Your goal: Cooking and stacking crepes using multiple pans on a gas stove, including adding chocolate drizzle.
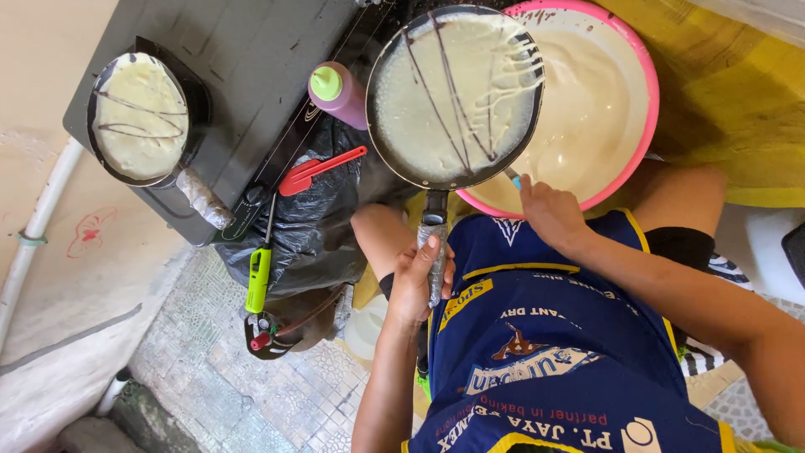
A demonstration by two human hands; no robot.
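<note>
Head view. At lower centre of the frame we see the left hand, its fingers wrapped tight around the foil-covered handle of a dark frying pan. The pan is held in the upper centre, its far edge overlapping a pink bowl of pale batter. The pan carries a round of pale batter crossed by dark brown lines.

The right hand, right of centre, is curled with fingers pressed together around a thin utensil. Only a short pale-blue and metal stub shows between hand and pan; its working end lies hidden under the pan's rim, so we cannot tell its kind.

At upper left, a second pan with the same lined batter sits on a dark flat stove, whose top edge is cut off by the frame. Just left of the held pan stands a pink squeeze bottle with a green cap. Below it, a red spatula rests on a black plastic bag, and a green stick lighter lies at the bag's left edge. The blue apron fills the lower frame.
</note>
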